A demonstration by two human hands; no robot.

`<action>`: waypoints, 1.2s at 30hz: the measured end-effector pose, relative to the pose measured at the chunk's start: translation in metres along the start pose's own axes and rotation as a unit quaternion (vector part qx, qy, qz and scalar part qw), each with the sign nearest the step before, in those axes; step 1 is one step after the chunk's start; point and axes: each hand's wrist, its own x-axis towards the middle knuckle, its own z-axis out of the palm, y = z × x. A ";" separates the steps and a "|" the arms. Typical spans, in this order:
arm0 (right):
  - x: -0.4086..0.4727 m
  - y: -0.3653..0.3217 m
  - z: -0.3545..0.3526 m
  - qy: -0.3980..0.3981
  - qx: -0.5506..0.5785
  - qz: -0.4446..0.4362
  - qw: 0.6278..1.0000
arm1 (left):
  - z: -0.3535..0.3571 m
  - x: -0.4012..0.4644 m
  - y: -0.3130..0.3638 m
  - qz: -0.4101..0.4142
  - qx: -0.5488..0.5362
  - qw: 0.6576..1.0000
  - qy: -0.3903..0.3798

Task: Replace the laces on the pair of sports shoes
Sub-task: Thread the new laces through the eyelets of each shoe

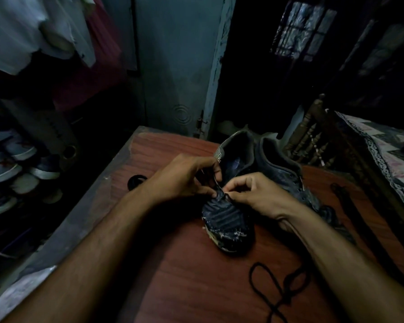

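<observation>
Head view. Both hands at work over the near shoe [226,220], standing on the wooden table [184,276] with toe toward the body and heel opening away. Long axis of shoe running near to far, straight out from the pinch point. Second shoe [280,169] just beside the first, on the right-hand side, partly behind the right wrist.

Left hand [184,176]: fingers curled, thumb and forefinger pressed together on the eyelet edge or a lace end at the lowest eyelets; too dark to tell which. Right hand [257,194]: thumb and forefinger pinching a thin dark lace end [225,194] directly opposite the left fingertips. Fingertips of both hands nearly touching above the forefoot.

Work point: directly under the pinch, at the toe end of the eyelet row. Remaining eyelets lying beyond the grip, toward the heel. Judged step: first threading at the bottom eyelets, lacing barely begun.

Loose black lace [278,290] coiled on the table, nearer the body than the grip, under the right forearm; right hand the nearer one. Another dark strip [343,197] lying right of the grip, past the second shoe.
</observation>
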 end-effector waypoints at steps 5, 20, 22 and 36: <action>-0.003 -0.002 -0.001 -0.029 0.045 0.015 0.998 | 0.000 0.000 -0.003 -0.009 -0.018 1.000 0.001; 0.010 -0.017 -0.004 -0.057 -0.042 0.031 0.997 | -0.003 -0.001 0.000 -0.063 -0.032 0.996 0.048; 0.003 -0.011 0.006 -0.025 0.019 0.040 0.999 | -0.003 0.001 -0.001 -0.076 0.000 0.996 0.051; 0.016 -0.011 0.043 0.096 0.270 0.106 0.952 | -0.013 -0.005 -0.024 -0.053 -0.200 0.978 0.024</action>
